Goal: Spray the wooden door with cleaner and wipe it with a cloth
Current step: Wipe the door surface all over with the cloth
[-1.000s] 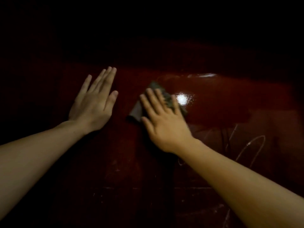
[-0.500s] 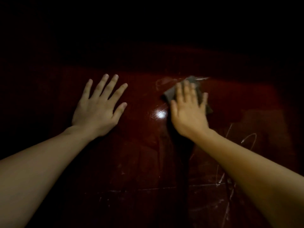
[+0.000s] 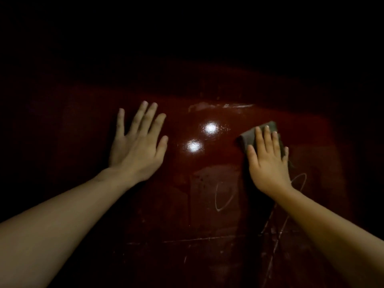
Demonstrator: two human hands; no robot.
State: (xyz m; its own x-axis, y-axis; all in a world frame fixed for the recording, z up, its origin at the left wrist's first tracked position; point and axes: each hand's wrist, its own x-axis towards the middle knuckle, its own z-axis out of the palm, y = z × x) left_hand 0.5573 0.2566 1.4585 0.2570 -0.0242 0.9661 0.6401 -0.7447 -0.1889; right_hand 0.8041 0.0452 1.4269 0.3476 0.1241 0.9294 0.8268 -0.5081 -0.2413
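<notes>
A dark red-brown wooden door (image 3: 207, 183) fills the view, glossy and wet-looking in its middle with two bright glints. My right hand (image 3: 268, 163) lies flat on a folded grey cloth (image 3: 249, 136), pressing it against the door at the right. The cloth's edges show above and left of the fingers. My left hand (image 3: 137, 146) rests flat on the door at the left, fingers spread, holding nothing. No spray bottle is in view.
Pale chalk-like scribbles (image 3: 224, 196) and scratch lines (image 3: 207, 239) mark the lower part of the door. The upper part and both sides of the view are black with darkness.
My right hand has slid the cloth to the right across the door, from the middle to the right side. The left hand has stayed flat, its fingers a little more spread.
</notes>
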